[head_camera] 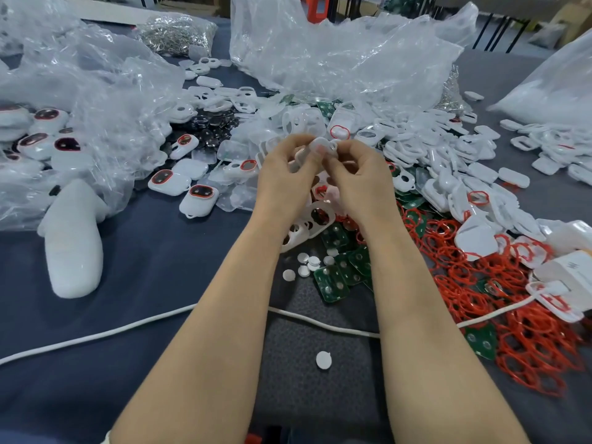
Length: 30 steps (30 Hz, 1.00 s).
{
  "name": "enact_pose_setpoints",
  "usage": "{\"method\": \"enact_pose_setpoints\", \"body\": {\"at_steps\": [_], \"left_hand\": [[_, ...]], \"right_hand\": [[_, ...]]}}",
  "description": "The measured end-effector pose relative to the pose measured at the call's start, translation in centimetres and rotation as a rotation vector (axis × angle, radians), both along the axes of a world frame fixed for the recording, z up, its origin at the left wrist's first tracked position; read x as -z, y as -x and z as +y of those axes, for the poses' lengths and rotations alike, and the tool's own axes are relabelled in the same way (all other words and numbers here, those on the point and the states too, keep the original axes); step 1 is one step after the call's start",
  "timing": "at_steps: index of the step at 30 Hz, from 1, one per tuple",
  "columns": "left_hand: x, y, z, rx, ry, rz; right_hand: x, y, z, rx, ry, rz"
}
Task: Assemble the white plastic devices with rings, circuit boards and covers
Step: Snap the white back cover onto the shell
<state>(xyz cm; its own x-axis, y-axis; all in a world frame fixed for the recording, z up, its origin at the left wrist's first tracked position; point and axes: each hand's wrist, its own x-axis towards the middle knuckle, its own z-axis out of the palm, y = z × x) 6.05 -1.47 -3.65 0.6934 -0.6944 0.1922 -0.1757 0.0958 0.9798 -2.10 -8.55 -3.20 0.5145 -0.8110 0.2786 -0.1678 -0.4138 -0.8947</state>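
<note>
Two hands meet over the bench, and each grip is clenched on the same small white plastic device. The left hand pinches it from one side with thumb and curled fingers, and the right hand pinches it from the other, so the device sits raised between the fingertips, clear of the heap under it. How far it is fitted out cannot be told, since the fingers cover most of it. Directly below the grip, toward the person, lies a white strip with round holes. Nearer still are green circuit boards, with a few white discs just beside them, and a single disc lies well apart between the forearms. A white cable crosses the bench under both arms. Right of the grip and nearer the person spreads a tangle of red rings. Right of the grip and farther out is a broad heap of white covers. Left of the grip rest several closed devices with dark, red-rimmed windows, and farther left more of them show under crumpled clear plastic. A soft white mitt-like object lies below that plastic. Beyond the grip rises a large clear bag, and far to its left sits a bag of small metal parts.
</note>
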Motion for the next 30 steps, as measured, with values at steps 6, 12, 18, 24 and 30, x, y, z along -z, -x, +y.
{"method": "enact_pose_setpoints", "body": {"at_steps": [6,12,18,24,30], "left_hand": [[0.1,-0.1,-0.3,-0.095,0.036,-0.02],[-0.3,0.2,-0.2,-0.062,0.125,0.095],[0.2,-0.9,-0.5,-0.102,0.135,0.354],[0.3,-0.9,-0.3,-0.118,0.149,0.268],[0.1,-0.5,-0.3,-0.088,0.191,0.223]], "right_hand": [[0.5,-0.9,0.8,0.073,0.212,0.011],[0.5,-0.7,0.6,0.103,0.174,-0.013],[0.3,-0.4,0.7,-0.001,0.034,-0.037],[-0.2,-0.2,0.7,-0.102,-0.364,-0.254],[0.3,-0.5,0.6,-0.16,-0.477,-0.23]]}}
